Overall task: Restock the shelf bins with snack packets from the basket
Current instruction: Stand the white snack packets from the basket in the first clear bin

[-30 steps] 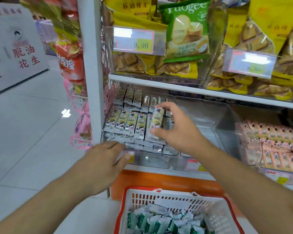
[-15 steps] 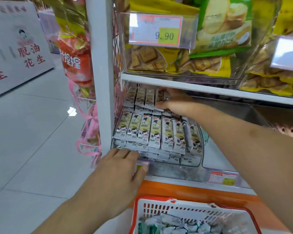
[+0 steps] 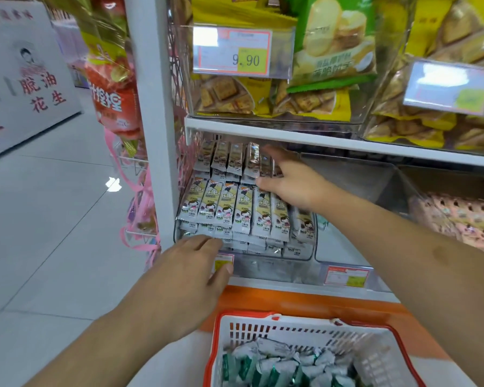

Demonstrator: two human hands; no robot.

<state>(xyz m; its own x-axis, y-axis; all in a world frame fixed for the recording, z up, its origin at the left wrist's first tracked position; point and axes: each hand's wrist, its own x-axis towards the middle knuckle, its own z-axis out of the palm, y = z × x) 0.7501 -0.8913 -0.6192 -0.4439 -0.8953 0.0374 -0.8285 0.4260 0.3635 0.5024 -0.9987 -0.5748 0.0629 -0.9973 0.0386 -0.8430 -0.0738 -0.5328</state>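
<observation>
A clear shelf bin on the lower shelf holds rows of white-and-yellow snack packets with a cartoon figure. My right hand reaches deep into it and pinches one snack packet between fingers and thumb at the right end of the back row. My left hand rests flat on the bin's front edge and partly covers a price tag. Below stands a white basket with a red rim, holding several green-and-white packets.
A white shelf post stands left of the bin, with red snack bags and pink ribbons hanging beside it. The upper shelf carries bins of yellow cracker bags. To the right are another clear bin and pink packets.
My right hand has carried the packet from above the front row to the back row. My head has moved closer to the shelf. My left hand stays on the bin's front.
</observation>
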